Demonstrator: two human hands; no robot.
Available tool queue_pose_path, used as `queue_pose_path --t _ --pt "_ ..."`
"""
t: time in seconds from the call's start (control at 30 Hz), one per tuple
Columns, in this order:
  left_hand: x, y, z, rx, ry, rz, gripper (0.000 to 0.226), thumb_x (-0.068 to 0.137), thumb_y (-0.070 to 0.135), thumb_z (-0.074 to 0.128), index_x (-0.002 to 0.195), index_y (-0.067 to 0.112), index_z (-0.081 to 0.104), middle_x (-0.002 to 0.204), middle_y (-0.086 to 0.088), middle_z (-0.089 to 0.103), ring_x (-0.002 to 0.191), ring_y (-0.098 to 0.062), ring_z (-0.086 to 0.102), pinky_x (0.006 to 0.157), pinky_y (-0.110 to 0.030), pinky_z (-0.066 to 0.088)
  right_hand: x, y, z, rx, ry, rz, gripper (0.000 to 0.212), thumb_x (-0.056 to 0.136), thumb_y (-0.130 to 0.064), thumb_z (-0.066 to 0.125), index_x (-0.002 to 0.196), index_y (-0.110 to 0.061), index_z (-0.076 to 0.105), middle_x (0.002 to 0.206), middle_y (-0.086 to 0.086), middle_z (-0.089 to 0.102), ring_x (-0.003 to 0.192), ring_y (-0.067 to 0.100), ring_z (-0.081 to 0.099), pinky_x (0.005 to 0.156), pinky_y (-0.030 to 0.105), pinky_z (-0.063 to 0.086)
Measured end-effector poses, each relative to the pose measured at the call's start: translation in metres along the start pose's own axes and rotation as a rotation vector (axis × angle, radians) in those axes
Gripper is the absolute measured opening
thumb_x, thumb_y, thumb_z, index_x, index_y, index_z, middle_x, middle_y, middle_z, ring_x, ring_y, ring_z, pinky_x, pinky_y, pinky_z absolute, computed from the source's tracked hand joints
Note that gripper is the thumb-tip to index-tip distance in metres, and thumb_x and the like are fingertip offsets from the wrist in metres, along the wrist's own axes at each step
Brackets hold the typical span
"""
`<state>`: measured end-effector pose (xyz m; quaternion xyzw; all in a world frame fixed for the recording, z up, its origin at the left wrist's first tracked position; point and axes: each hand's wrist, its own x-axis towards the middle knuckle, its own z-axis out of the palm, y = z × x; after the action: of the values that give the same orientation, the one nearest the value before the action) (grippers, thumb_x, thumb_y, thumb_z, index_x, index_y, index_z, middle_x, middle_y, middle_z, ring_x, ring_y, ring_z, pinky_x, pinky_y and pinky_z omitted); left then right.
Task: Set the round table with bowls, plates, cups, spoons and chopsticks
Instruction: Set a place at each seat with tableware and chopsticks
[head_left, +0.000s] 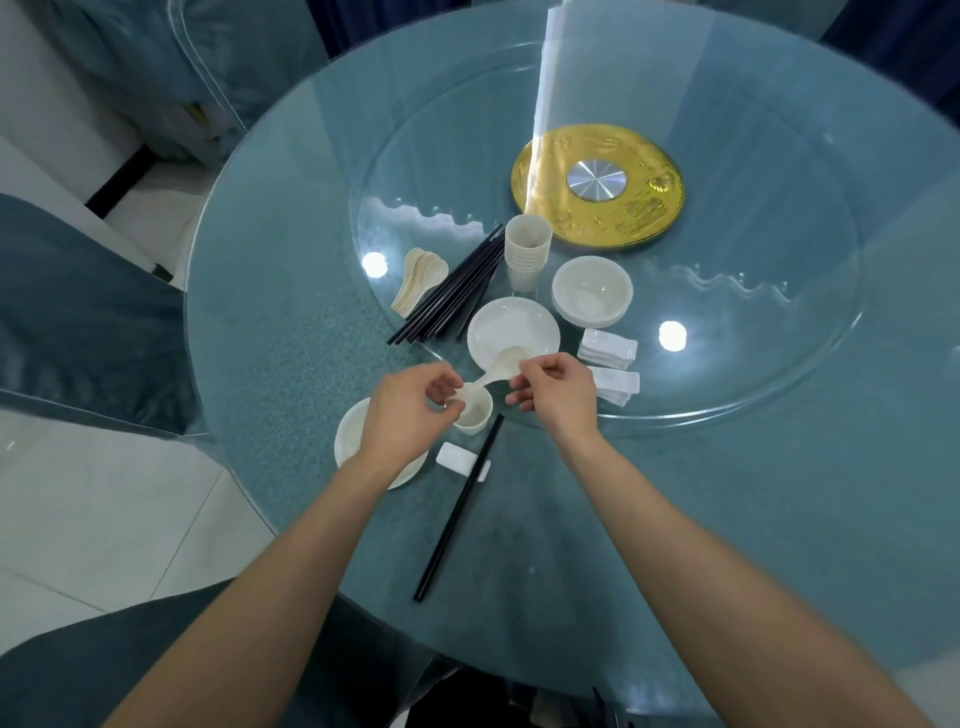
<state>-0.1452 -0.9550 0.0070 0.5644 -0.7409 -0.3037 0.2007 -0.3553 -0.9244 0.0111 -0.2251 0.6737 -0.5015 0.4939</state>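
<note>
- Step in hand: placing the spoon of the near place setting.
- The spoon (497, 370) is held in the air between both hands, above the cup (475, 417) and the near edge of the plate stack (511, 325).
- Left hand (410, 410): fingers pinched on the handle end. Right hand (558, 395): fingertips pinched on the bowl end.
- Already laid on the table (291, 338): a plate (347, 441) partly hidden under the left hand, the cup to its right, and a chopstick rest (453, 457) carrying a chopstick pair (457, 512).
- Stock on the glass turntable (727, 400), farther off: spare spoons (418, 280), chopstick bundle (457, 291), stacked cups (527, 254), stacked bowls (592, 293).
- Next move, as a judgement: release one hand, lower the spoon to the setting, likely the plate or the rest, and avoid knocking the cup directly below.
</note>
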Motion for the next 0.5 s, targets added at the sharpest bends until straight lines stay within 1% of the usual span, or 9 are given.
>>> queue_pose_path --t 0.1,0.17,0.23,0.33,0.43,0.5 --pt "-0.013 0.003 0.002 0.084 0.015 0.003 0.015 0.084 0.035 0.082 0.098 0.035 0.077 0.086 0.019 0.074 0.08 -0.001 0.068 0.079 -0.029 0.057 -0.01 0.004 -0.001 -0.015 -0.016 -0.021 0.008 0.098 -0.011 0.068 0.097 -0.005 0.063 0.075 0.01 0.078 0.064 0.03 0.077 0.051 0.026 0.054" --pt "-0.022 0.005 0.004 0.141 0.014 -0.005 0.014 0.085 0.037 0.081 0.099 0.034 0.079 0.085 0.018 0.075 0.081 -0.003 0.069 0.08 -0.032 0.058 -0.015 0.008 0.0 -0.045 -0.032 -0.039 0.009 0.098 -0.011 0.068 0.096 -0.005 0.063 0.074 0.01 0.078 0.065 0.031 0.077 0.055 0.03 0.056" --pt "-0.032 0.005 0.007 0.131 0.031 -0.054 0.012 0.084 0.034 0.081 0.095 0.032 0.08 0.081 0.019 0.074 0.077 -0.001 0.069 0.079 -0.031 0.058 -0.019 0.013 0.001 -0.066 -0.059 -0.042 0.009 0.097 -0.012 0.069 0.096 -0.005 0.063 0.076 0.011 0.078 0.066 0.031 0.077 0.057 0.033 0.056" --pt "-0.049 -0.003 0.012 0.053 0.066 -0.148 0.007 0.081 0.028 0.084 0.087 0.029 0.08 0.072 0.018 0.072 0.071 0.001 0.068 0.075 -0.028 0.059 -0.027 0.023 0.001 -0.078 -0.101 -0.029 0.01 0.096 -0.016 0.069 0.097 -0.006 0.065 0.08 0.011 0.079 0.065 0.03 0.078 0.058 0.033 0.055" --pt "-0.07 -0.015 0.017 0.022 0.087 -0.231 0.006 0.081 0.028 0.085 0.084 0.031 0.08 0.07 0.02 0.072 0.071 0.004 0.069 0.07 -0.018 0.056 -0.034 0.034 0.0 -0.093 -0.119 -0.014 0.012 0.097 -0.018 0.067 0.098 -0.007 0.066 0.081 0.01 0.079 0.065 0.029 0.077 0.057 0.032 0.054" --pt "-0.083 -0.023 0.021 0.0 0.106 -0.281 0.007 0.082 0.029 0.085 0.085 0.031 0.08 0.071 0.022 0.072 0.071 0.005 0.069 0.07 -0.017 0.055 -0.038 0.04 -0.002 -0.096 -0.126 -0.003 0.012 0.097 -0.019 0.066 0.099 -0.007 0.067 0.08 0.009 0.079 0.064 0.029 0.077 0.055 0.029 0.052"
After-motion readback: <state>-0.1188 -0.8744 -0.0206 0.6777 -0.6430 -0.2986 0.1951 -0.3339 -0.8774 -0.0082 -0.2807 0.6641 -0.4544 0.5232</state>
